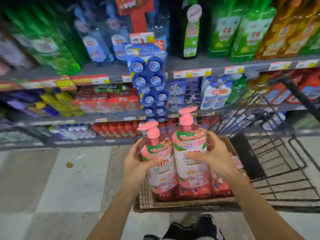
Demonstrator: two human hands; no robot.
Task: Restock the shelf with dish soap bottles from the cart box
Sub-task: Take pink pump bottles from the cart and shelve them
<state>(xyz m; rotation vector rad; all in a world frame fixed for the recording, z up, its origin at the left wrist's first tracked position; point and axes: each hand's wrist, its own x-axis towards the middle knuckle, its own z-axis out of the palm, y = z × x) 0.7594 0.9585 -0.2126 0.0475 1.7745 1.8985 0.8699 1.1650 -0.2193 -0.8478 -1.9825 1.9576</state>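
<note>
**Plainly, 2 bottles at once is the risk**

Here the biggest hazard is the shelving (199, 64) that fills the upper half of the frame: it is packed with goods, and a hanging strip of blue discs (152, 87) dangles at centre, right in the path a lift would take. Swinging 2 tall pump bottles up together could snag it. Next, the wire cart (270, 153) at right and the cardboard box (223, 144) in it at lower centre: more pink bottles stand inside, and a bottle base could catch on them. Smallest, the grips. The left hand (136, 163) wraps the left bottle (159, 163) and the right hand (214, 158) curls round the right bottle (190, 153), each 1-handed on smooth plastic, just above the box. A slip seems possible. The tiled floor (69, 179) at lower left carries a small scrap (69, 164).
</note>
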